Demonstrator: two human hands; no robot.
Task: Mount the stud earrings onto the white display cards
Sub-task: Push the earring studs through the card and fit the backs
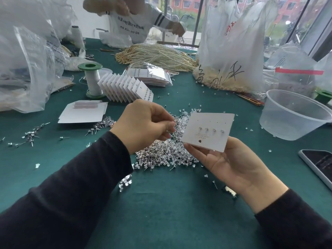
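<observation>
- A dark green cloth-covered surface (161, 203) fills the lower and middle of the frame.
- Tall glass windows with dark metal frames (287, 15) span the upper right.
- A dark vertical post (198, 18) stands at upper centre.
- Outside, a red brick building (186, 2) and green shrubs (190, 24) show.
- A plain white wall (95, 22) sits at upper left.
- Soft daylight comes through the windows.

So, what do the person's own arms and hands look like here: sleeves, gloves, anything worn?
The left hand and right hand are bare: no gloves, and no ring or watch shows. The left sleeve and right sleeve are long, plain and black, ending at the wrists, with no markings.
</observation>
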